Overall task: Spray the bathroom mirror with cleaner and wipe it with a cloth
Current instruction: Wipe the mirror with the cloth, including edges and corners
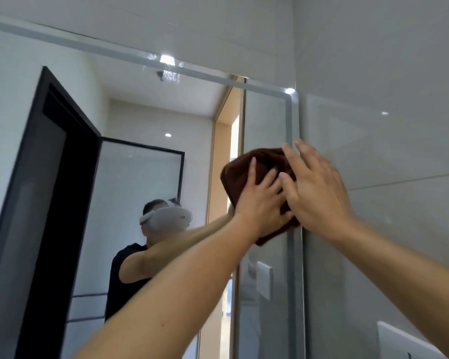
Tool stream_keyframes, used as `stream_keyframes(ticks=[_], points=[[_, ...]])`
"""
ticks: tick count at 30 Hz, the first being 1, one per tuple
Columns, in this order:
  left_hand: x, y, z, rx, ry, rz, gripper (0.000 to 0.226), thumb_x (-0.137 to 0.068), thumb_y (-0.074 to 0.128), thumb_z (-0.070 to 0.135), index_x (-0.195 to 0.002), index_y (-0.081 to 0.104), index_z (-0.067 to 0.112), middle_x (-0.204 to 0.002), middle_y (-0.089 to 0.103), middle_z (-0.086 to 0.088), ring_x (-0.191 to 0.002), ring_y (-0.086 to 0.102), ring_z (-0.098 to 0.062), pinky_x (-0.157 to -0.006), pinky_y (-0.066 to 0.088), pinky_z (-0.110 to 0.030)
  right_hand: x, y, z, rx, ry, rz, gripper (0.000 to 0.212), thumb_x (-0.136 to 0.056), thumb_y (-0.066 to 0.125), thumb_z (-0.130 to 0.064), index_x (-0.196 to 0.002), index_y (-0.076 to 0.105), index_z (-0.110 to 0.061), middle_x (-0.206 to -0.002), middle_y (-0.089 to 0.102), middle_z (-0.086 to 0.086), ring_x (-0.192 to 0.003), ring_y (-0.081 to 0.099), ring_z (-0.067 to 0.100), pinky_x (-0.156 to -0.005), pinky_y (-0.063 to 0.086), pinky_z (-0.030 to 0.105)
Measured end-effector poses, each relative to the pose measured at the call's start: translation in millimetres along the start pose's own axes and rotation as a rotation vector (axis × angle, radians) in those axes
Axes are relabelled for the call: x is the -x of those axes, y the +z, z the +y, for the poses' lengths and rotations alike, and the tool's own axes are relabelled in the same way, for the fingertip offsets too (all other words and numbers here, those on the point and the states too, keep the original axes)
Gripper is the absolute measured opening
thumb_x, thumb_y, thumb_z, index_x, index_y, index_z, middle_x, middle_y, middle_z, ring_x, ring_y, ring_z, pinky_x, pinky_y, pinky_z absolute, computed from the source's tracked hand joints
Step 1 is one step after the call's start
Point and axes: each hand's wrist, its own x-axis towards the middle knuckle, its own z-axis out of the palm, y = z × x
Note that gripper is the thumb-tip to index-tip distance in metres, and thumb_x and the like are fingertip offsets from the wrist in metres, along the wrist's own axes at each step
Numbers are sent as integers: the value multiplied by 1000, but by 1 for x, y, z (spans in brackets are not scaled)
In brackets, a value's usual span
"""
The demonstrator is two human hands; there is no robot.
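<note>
The wiping step is in hand. Both hands press a dark brown cloth (246,177) flat against the mirror (145,161), close to its right edge and below its upper right corner. The left hand (259,206) lies spread on the cloth with fingers nearly straight, pushing rather than gripping. The right hand (316,187) overlaps it, fingers extended and reaching up past the cloth's top onto the frosted border strip (289,125). Whether the right thumb hooks under a fold of the cloth is hard to tell, since the left hand covers it. No spray bottle is in view, so spraying is probably done. The next move likely calls for keeping even pressure and drawing the cloth down along the right edge, or back across the glass toward the left, without bunching it against the tiled wall (386,73) beside the mirror.
</note>
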Motion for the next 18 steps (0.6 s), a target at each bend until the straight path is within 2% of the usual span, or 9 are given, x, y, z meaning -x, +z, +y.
stream_keyframes(ticks=[2, 5, 9, 12, 15, 18], points=[[-17, -11, -37, -26, -50, 27, 71, -97, 25, 62, -160, 19, 30, -166, 26, -1, -154, 17, -27, -115, -1, -71, -6, -3, 2, -3, -6, 25, 58, -105, 37, -39, -159, 21, -27, -168, 16, 1, -154, 13, 19, -125, 14, 41], [-42, -30, -82, -42, -299, 84, 71, -97, 23, 64, -160, 18, 32, -168, 19, -4, -155, 12, -29, -114, -2, -74, -11, -7, 2, 3, -33, 58, 58, -105, 36, -40, -160, 20, -27, -167, 17, 2, -154, 15, 19, -125, 16, 41], [-56, -32, -72, -20, -491, 102, 71, -98, 20, 62, -161, 14, 29, -169, 12, -9, -156, 4, -33, -113, -1, -75, -12, -14, 5, -2, -19, 100, 56, -105, 36, -37, -159, 23, -25, -166, 21, 4, -153, 19, 21, -124, 20, 44], [-38, -18, -35, 8, -436, 95, 72, -99, 18, 61, -161, 13, 25, -168, 15, -11, -155, 7, -35, -112, 0, -75, -3, -12, 8, -32, 7, 101, 56, -104, 40, -35, -157, 27, -23, -165, 25, 6, -152, 22, 23, -123, 23, 45], [2, 3, 10, 49, -269, 69, 73, -99, 19, 60, -162, 10, 22, -168, 17, -10, -155, 7, -35, -112, -2, -76, 10, -3, 7, -69, 41, 77, 55, -105, 40, -34, -157, 29, -24, -165, 24, 5, -152, 21, 22, -124, 21, 44], [58, 22, 51, 85, -134, 29, 75, -101, 28, 61, -162, 9, 21, -168, 15, -10, -155, 7, -34, -114, 2, -74, 35, 11, 4, -96, 68, 20, 55, -105, 38, -35, -158, 27, -25, -166, 21, 3, -153, 19, 20, -124, 20, 43]])
